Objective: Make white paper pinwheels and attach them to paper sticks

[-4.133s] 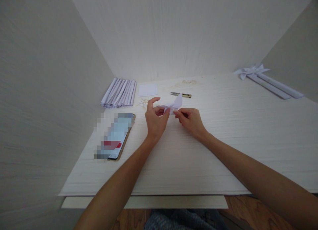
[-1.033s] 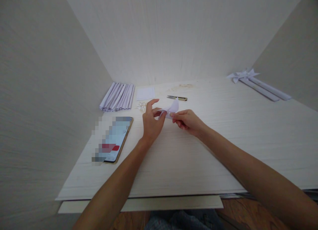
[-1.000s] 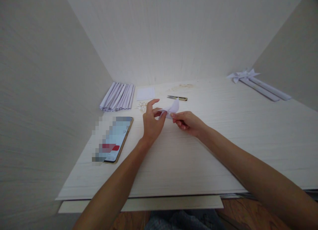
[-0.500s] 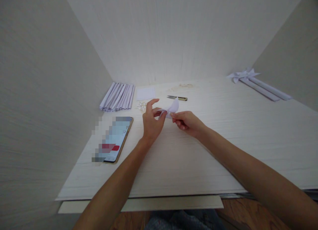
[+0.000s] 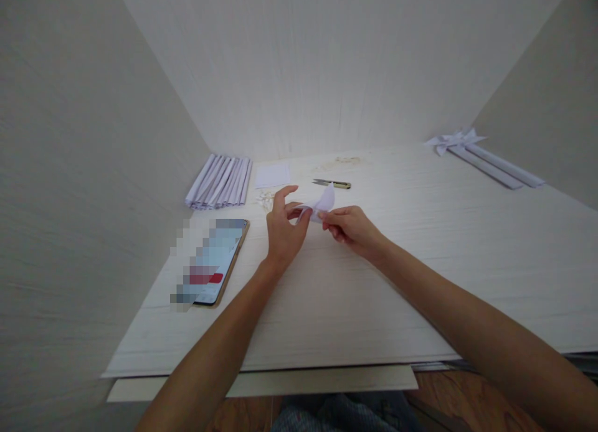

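A small white piece of paper (image 5: 326, 198), bent into curves, is held between both hands above the middle of the table. My left hand (image 5: 284, 230) pinches its left side between thumb and fingers, the index finger raised off it. At the paper's right lower edge, my right hand (image 5: 350, 226) grips with thumb and forefinger. Thread snips (image 5: 332, 183) with a yellowish handle lie just behind the paper. Small pale bits (image 5: 265, 200) are scattered beyond my left hand, close to a flat stack of white paper squares (image 5: 273, 175).
A row of rolled paper tubes (image 5: 219, 182) lies at the back left. In front of it rests a phone (image 5: 228, 258) with its screen lit and partly blurred. At the back right, folded paper pinwheels (image 5: 455, 140) with two paper sticks (image 5: 498, 166) lie by the wall.
The view has shifted very slightly. Both hands keep the same grip on the paper, with no clear movement.
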`<move>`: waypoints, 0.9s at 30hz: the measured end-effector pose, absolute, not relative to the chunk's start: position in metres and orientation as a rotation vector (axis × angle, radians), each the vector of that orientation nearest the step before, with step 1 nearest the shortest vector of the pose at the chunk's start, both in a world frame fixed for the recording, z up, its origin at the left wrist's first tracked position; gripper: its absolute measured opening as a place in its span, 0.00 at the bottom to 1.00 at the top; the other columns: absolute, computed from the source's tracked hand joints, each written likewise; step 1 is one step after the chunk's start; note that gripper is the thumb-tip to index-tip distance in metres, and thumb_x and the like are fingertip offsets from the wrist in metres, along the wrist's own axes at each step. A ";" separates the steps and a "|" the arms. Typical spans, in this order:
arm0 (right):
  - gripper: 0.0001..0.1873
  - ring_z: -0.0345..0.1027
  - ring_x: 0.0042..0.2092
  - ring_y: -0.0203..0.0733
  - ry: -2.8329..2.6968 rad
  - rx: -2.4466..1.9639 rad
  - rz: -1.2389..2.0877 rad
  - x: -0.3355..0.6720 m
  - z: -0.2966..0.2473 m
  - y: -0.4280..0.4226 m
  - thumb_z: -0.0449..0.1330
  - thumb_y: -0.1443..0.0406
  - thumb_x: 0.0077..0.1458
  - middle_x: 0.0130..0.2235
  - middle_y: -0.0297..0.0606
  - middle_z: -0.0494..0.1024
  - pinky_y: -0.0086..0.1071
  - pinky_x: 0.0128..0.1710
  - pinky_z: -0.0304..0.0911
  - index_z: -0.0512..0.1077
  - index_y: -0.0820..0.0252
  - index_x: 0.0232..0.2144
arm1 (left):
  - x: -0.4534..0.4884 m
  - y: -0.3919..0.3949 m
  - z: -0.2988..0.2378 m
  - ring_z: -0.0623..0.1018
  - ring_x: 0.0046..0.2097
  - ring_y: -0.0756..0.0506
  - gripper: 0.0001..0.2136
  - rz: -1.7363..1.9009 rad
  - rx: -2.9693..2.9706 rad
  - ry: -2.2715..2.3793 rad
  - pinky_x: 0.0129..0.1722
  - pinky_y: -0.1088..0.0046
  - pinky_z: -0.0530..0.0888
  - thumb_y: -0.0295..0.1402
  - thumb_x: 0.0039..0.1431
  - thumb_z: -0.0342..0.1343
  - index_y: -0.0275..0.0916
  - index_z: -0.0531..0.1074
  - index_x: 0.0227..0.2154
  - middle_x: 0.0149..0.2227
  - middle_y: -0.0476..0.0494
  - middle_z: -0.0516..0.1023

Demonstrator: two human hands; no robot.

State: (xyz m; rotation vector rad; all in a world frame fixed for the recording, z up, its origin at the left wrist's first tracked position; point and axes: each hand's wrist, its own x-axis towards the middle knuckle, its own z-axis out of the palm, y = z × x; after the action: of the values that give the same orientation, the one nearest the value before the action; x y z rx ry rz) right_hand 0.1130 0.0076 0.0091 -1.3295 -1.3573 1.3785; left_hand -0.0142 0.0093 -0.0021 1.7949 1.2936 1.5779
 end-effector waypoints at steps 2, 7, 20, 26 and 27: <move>0.12 0.39 0.12 0.25 -1.164 -1.271 1.651 0.112 0.010 0.009 0.52 0.66 0.46 0.11 0.24 0.54 0.24 0.12 0.38 0.60 0.61 0.14 | -0.014 0.009 -0.002 0.74 0.26 0.53 0.19 1.577 1.799 1.293 0.29 0.78 0.71 0.24 0.43 0.53 0.39 0.59 0.40 0.25 0.53 0.71; 0.14 0.45 0.14 0.27 -1.429 -1.316 1.259 0.115 0.005 0.006 0.53 0.63 0.46 0.12 0.27 0.56 0.25 0.14 0.41 0.61 0.62 0.13 | -0.014 0.010 -0.003 0.74 0.27 0.53 0.19 1.564 1.816 1.279 0.30 0.77 0.71 0.24 0.43 0.53 0.39 0.59 0.40 0.25 0.54 0.70; 0.14 0.42 0.13 0.27 -1.410 -1.303 1.465 0.118 0.007 0.011 0.51 0.62 0.46 0.11 0.26 0.55 0.26 0.14 0.40 0.60 0.60 0.13 | -0.014 0.010 -0.003 0.74 0.26 0.53 0.19 1.574 1.789 1.262 0.29 0.78 0.71 0.24 0.43 0.53 0.39 0.58 0.40 0.25 0.53 0.71; 0.16 0.54 0.19 0.31 -1.953 -1.349 0.254 0.120 0.004 0.006 0.52 0.63 0.48 0.16 0.35 0.67 0.28 0.22 0.45 0.67 0.63 0.13 | -0.015 0.011 -0.004 0.74 0.28 0.53 0.18 1.577 1.790 1.273 0.29 0.77 0.72 0.25 0.43 0.53 0.40 0.59 0.40 0.26 0.52 0.70; 0.16 0.54 0.19 0.32 -1.988 -1.352 0.188 0.120 0.004 0.005 0.51 0.63 0.49 0.16 0.36 0.68 0.28 0.22 0.45 0.68 0.63 0.14 | -0.015 0.011 -0.004 0.74 0.28 0.52 0.18 1.575 1.788 1.275 0.29 0.77 0.72 0.26 0.43 0.54 0.39 0.59 0.40 0.27 0.52 0.70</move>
State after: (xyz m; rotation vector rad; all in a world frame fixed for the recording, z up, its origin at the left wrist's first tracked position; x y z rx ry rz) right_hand 0.1198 0.0049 0.0036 -1.3519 -1.9876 0.1882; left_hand -0.0147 0.0110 -0.0038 1.7879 1.2745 1.5747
